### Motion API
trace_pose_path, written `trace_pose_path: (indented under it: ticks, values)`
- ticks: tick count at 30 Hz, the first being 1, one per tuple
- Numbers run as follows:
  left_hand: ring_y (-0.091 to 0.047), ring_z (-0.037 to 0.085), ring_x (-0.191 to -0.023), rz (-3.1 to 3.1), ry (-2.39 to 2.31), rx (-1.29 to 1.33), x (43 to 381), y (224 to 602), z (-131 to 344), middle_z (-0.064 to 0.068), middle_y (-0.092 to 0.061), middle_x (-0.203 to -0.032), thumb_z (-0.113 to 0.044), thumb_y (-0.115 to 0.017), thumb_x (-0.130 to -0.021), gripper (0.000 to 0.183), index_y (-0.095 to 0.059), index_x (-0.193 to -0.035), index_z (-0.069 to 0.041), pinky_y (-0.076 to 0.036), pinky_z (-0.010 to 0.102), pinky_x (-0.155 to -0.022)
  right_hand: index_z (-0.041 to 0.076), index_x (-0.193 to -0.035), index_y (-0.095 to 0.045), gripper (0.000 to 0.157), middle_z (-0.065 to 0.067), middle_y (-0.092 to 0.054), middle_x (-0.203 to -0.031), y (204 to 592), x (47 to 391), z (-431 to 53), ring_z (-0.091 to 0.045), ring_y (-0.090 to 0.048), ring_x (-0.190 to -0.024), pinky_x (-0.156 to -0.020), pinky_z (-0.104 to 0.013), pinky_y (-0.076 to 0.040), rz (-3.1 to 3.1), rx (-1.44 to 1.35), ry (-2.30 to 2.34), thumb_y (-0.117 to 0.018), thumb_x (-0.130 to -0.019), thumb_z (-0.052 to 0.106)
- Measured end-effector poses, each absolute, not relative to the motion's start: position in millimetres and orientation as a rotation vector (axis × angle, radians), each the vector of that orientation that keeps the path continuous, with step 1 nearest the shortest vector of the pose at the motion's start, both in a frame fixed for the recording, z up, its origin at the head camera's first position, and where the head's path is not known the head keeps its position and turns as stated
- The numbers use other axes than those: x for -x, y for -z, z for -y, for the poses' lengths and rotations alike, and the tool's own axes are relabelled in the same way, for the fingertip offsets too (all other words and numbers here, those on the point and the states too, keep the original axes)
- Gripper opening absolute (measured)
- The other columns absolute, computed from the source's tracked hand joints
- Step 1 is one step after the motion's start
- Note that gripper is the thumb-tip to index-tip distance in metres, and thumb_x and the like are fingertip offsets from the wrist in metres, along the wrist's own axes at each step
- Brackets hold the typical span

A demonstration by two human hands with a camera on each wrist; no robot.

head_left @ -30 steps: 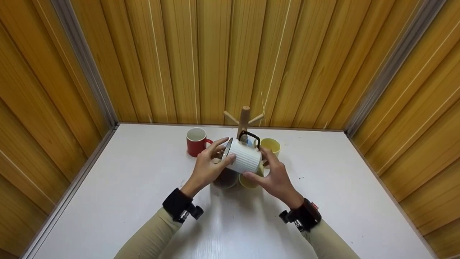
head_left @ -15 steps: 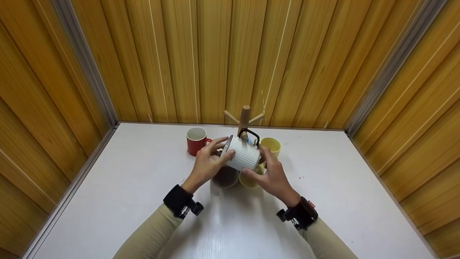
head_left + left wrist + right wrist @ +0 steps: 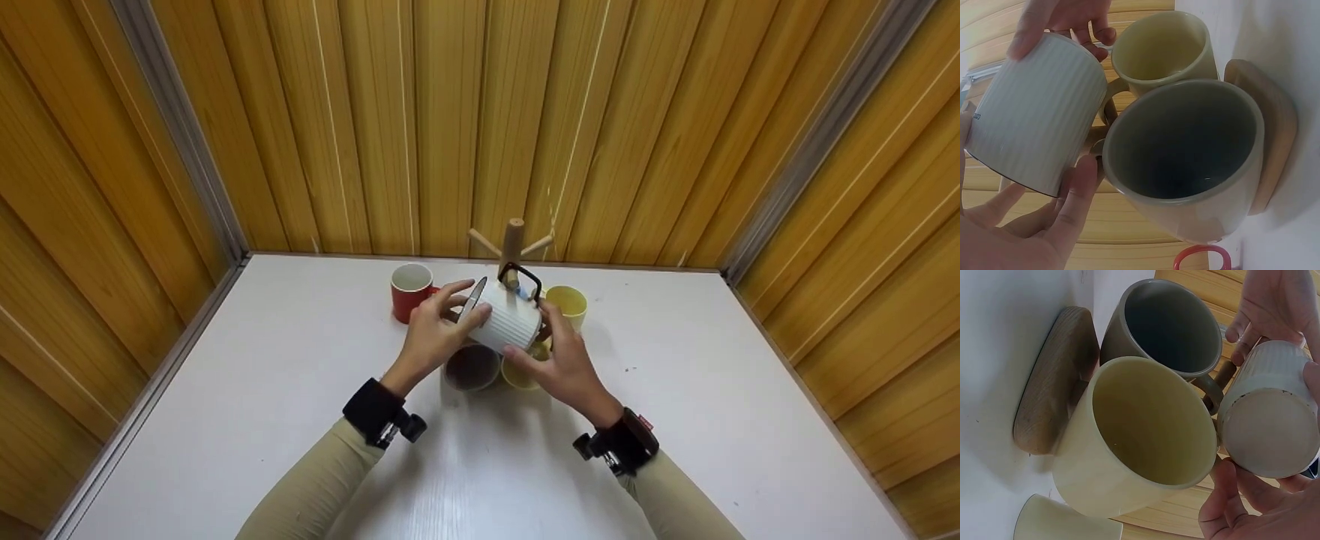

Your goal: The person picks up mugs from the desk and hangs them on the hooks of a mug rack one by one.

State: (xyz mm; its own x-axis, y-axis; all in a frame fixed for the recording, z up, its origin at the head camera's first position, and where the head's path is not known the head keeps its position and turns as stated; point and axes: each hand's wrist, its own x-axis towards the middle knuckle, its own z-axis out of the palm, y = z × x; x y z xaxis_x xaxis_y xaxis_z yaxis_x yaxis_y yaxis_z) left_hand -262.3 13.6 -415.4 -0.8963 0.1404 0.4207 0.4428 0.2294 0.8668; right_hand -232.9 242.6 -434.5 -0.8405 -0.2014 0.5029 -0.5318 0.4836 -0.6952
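A white ribbed mug [image 3: 501, 321] with a dark rim is tipped on its side, its dark handle [image 3: 538, 286] upward. At the rim end my left hand [image 3: 429, 339] holds it between thumb and fingers. My right hand [image 3: 566, 369] grips the base end, seen in the right wrist view below the mug's pale bottom [image 3: 1269, 433]. The handle overlaps a peg of the wooden mug tree [image 3: 513, 244] in the head view. Below, a grey-brown mug [image 3: 1185, 146] and a pale yellow mug [image 3: 1145, 427] hang tilted on the tree, mouths toward me.
To the left a red mug [image 3: 409, 296] with a white inside stands on the white table [image 3: 315, 360]. Another yellow mug [image 3: 567, 304] is at the right behind my right hand. Two bare upper pegs [image 3: 484, 243] spread from the post. The tree's wooden base [image 3: 1055, 382] lies behind the hanging mugs.
Both hands have moved the white mug slightly up and away from me, toward the post. Its handle now overlaps the peg's end, and more of the grey-brown mug shows below.
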Motion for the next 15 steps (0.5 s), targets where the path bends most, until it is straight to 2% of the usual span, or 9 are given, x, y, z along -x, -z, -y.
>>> trace_pose_path:
  ticks: [3,10,15]
  values:
    - [-0.073,0.030,-0.086,2.259,1.711,0.535,263.0,415.1,-14.2,0.019,-0.073,-0.118,-0.036,-0.080,-0.090,0.059,-0.063,-0.139,-0.008,-0.060,0.043,-0.081,0.006,-0.146,-0.045,0.080,-0.016,-0.064,-0.129,434.7,232.6,-241.8,-0.032,-0.067,-0.109,-0.087,-0.051,-0.058,2.378,-0.607,-1.310,-0.086,-0.084,0.035]
    - [-0.071,0.026,-0.081,2.274,1.679,0.533,264.2,413.1,-15.8,0.018,-0.074,-0.116,-0.038,-0.078,-0.091,0.056,-0.064,-0.138,-0.011,-0.059,0.039,-0.077,0.005,-0.148,-0.044,0.082,-0.017,-0.061,-0.129,432.8,231.7,-241.1,-0.034,-0.064,-0.109,-0.086,-0.055,-0.056,2.394,-0.560,-1.317,-0.085,-0.085,0.037]
    - [-0.070,0.025,-0.078,2.286,1.659,0.524,265.5,413.6,-16.0,0.017,-0.073,-0.118,-0.040,-0.076,-0.092,0.055,-0.064,-0.138,-0.012,-0.057,0.036,-0.076,0.004,-0.149,-0.043,0.083,-0.019,-0.058,-0.131,431.9,231.5,-240.5,-0.035,-0.063,-0.112,-0.091,-0.058,-0.055,2.403,-0.554,-1.310,-0.084,-0.086,0.038]
